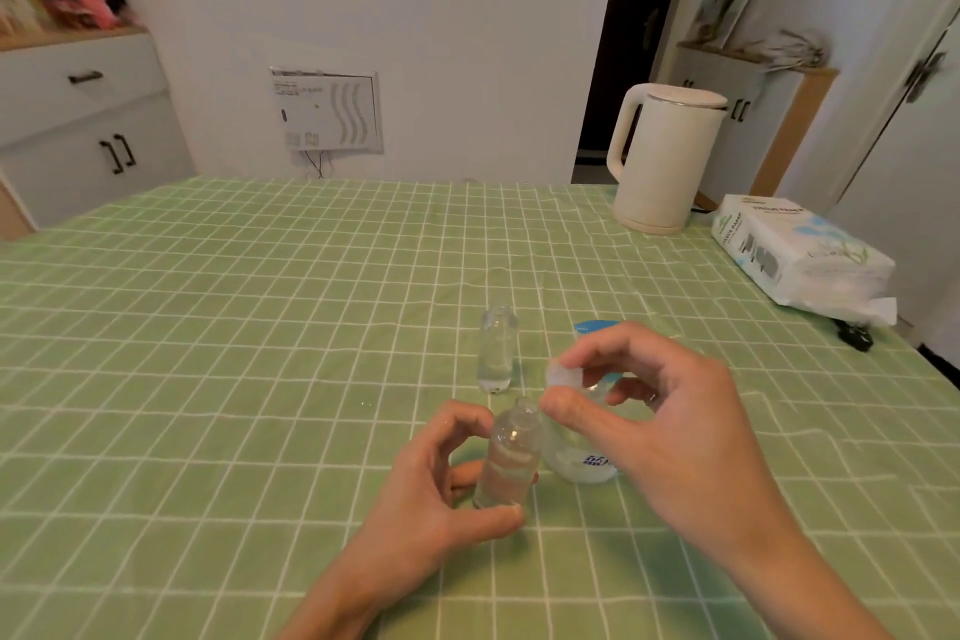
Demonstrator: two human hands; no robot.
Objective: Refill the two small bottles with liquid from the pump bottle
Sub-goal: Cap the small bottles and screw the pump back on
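A small clear bottle (pixel 510 457) stands tilted slightly on the green checked tablecloth, gripped near its base by my left hand (pixel 441 489). Its neck is uncapped. My right hand (pixel 660 426) pinches a small white cap (pixel 563 375) just above and to the right of that neck. A second small clear bottle (pixel 497 348), uncapped, stands upright a little farther back. The pump bottle (pixel 582 463) is mostly hidden behind my right hand; only its clear lower body with a blue label and a blue part (pixel 596 326) of its top show.
A cream electric kettle (pixel 665 156) stands at the table's far right. Beside it lies a white tissue pack (pixel 800 255), with a small black object (pixel 854 335) near the right edge. White cabinets stand left and right of the table (pixel 260 327).
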